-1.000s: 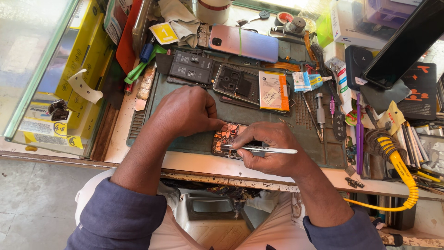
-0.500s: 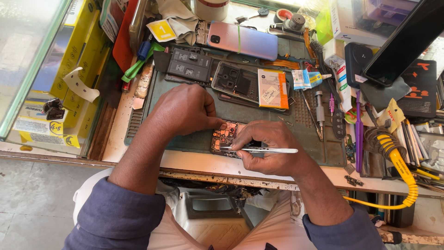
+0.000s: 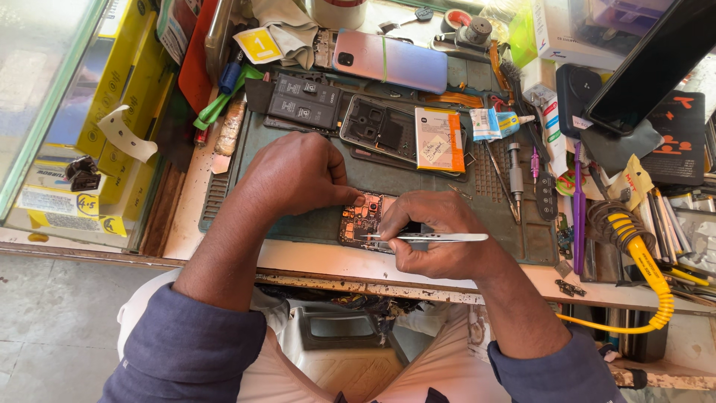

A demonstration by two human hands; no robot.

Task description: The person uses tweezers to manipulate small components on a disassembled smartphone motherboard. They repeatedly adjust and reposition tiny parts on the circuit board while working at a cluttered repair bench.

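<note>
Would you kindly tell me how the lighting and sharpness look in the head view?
Head view: bright daylight, blown out along the top edge; the left hand, right hand, slim silver tweezers and orange circuit board are sharp; wide-angle bending shows at the edges.

Little moves: the right hand [image 3: 440,242] keeps the tweezers [image 3: 432,238] on the circuit board [image 3: 359,222], their tips edging slightly left, while the camera view drifts a touch downward over the bench.
</note>
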